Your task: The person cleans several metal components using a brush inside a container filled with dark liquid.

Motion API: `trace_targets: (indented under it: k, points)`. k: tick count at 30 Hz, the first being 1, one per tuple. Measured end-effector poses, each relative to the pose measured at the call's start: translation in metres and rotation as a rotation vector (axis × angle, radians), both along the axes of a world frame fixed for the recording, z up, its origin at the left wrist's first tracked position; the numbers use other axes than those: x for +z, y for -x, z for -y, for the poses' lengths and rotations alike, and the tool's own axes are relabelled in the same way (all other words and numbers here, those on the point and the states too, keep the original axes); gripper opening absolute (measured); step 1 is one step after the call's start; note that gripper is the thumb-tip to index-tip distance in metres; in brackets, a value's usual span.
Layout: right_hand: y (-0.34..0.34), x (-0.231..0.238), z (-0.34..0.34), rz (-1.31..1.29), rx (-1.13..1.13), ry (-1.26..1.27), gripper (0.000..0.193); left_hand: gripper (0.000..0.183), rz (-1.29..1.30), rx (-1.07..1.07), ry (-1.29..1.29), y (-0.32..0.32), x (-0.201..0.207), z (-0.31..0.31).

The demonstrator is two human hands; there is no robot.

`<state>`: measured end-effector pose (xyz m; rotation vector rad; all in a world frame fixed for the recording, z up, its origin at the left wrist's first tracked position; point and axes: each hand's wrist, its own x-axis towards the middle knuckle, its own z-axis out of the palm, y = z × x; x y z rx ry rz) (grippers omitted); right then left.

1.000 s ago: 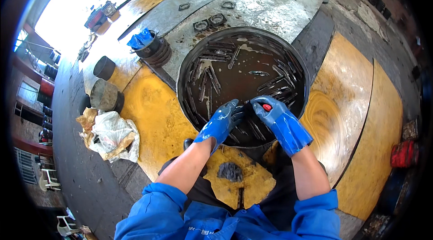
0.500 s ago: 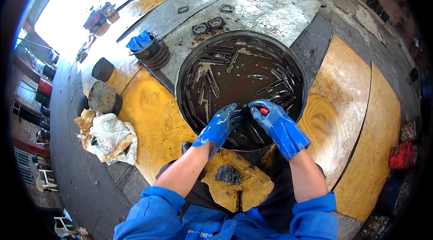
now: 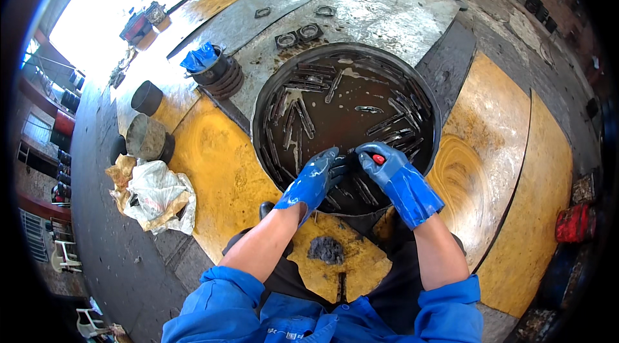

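Metal strips (image 3: pixel 303 117), long, thin and dark, are lying in brown oily liquid inside the big round basin (image 3: pixel 438 111), which is sitting in the middle of the yellow and grey tabletop (image 3: pixel 213 169). I cannot count the strips exactly; they are many, well over a dozen, and most are crowding at the 9 o'clock and 3 o'clock sides.

Both hands are working at the 6 o'clock rim. In my judgement, it is best to be taking one strip at a time and keeping it over the liquid, because the gloves are looking slippery.

One crumpled rag (image 3: pixel 151 195) is lying at 8 o'clock, two square parts (image 3: pixel 298 35) at 12 o'clock.

Left hand (image 3: pixel 313 182), one blue glove, is curling its grip down on the strips; whether it is closing on one I cannot tell. Right hand (image 3: pixel 393 178) is holding its grip tight around one small red-tipped tool (image 3: pixel 378 158).
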<state>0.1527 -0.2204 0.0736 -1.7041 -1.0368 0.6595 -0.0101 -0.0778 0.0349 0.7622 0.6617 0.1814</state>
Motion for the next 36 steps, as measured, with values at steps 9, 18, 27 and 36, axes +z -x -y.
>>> trace_targets:
  k: [9,18,27,36]
  points:
    - [0.0,0.004,0.001,0.013,-0.003,-0.005,0.024,0.065,-0.024,-0.032,-0.038,-0.002,-0.004,-0.002]
    - [-0.007,-0.007,0.006,0.011,-0.034,-0.036,0.023,0.052,-0.024,0.007,-0.021,-0.003,-0.025,-0.022]
    - [-0.018,-0.008,0.01,0.03,-0.137,-0.023,0.023,0.057,-0.067,0.214,-0.244,0.0,-0.003,-0.036]
    - [-0.03,-0.011,0.014,0.168,-0.244,-0.039,0.021,0.054,-0.574,0.253,-1.563,-0.008,-0.026,-0.065]
